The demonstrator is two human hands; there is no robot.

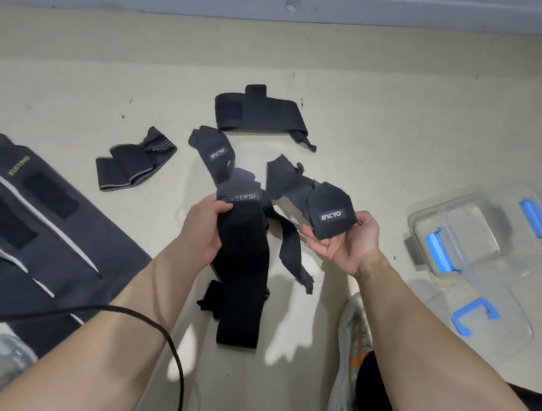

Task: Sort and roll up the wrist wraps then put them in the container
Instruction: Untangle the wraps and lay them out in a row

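Curled round the BOKEERSI wrap [244, 235] near its top, the left grip [204, 229], thumb over the label edge; rest of that strap hanging down and lying slack on the floor [79, 70]. Clamped on the labelled end of a second wrap [330, 215], the right grip [346, 240], palm up, fingers curled beneath; tail trailing back onto the floor between the two hands. Well apart to the right, the clear container [420, 223], open, lid [513, 321] just beside it, nothing rolled inside as far as visible.

Likely trouble: tails crossing under the hands, so a pull on either one probably dragging the other along, or the floor wrap [217, 155] lying against them. Hook-and-loop patches likely to snag on neighbouring fabric and spoil a roll. Easy to mismatch pairs too, given so much plain black. Black cable [144, 317] over the left forearm, a possible catch.

Readable: "BOKEERSI" in pale letters, first letter partly under the thumb. A white mark like "IIIICYO" on the second wrap, same mark on the floor wrap, probably its partner. Green "XUEYING", first letter unsure, on a long wrap [43, 194] at far left; its neighbour's label too blurred to read
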